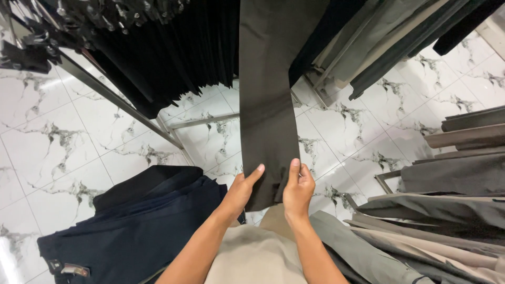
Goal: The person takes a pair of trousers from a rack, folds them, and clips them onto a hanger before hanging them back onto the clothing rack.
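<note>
Hands, left (241, 190) and right (298, 189), pinch hanging dark trouser leg (265, 105) hem.

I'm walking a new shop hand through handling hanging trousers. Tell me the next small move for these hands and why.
Probably slide both hands a little up the dark trouser leg and smooth it flat. The left hand and right hand both pinch its bottom hem, close together, while the leg hangs straight down from above over the marble floor. The cloth between the hands looks slightly bunched at the hem.

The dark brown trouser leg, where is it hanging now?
In the head view, the dark brown trouser leg hangs at centre over the marble floor, its lower end held by the left hand and right hand.
</note>
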